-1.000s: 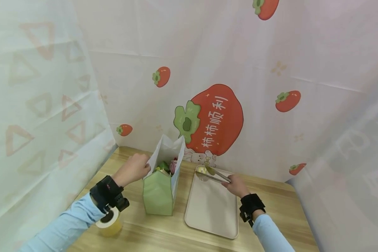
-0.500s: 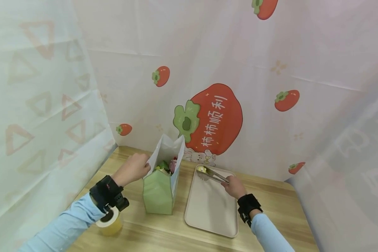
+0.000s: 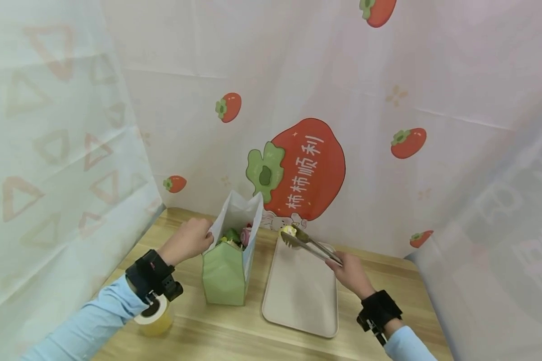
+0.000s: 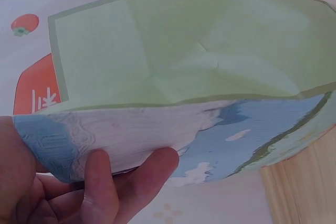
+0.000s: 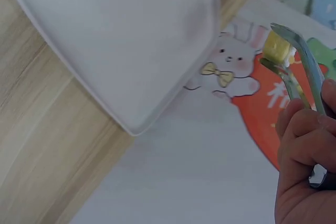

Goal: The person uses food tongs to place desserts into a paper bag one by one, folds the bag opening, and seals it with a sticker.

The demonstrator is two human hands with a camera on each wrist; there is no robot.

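My left hand (image 3: 190, 240) grips the upper edge of a paper bag (image 3: 224, 276) that stands open at the top, green on its front panel. In the left wrist view the bag's blue and white printed side (image 4: 157, 135) lies against my fingers. Green and pink items (image 3: 245, 235) show inside it. My right hand (image 3: 350, 273) holds metal tongs (image 3: 313, 245). Between the tongs' tips is a small yellow and white piece (image 3: 289, 230), raised above the far end of the beige tray (image 3: 300, 296); in the right wrist view the yellow piece (image 5: 276, 47) appears pinched.
A roll of yellow tape (image 3: 155, 318) stands on the wooden table (image 3: 217, 333) near my left forearm. The tray lies to the right of the bag. A printed cloth (image 3: 298, 60) hangs behind and at both sides.
The tongs have closed on the yellow piece and lifted it off the tray's far end. My right hand has shifted slightly right. My left hand stays at the bag.
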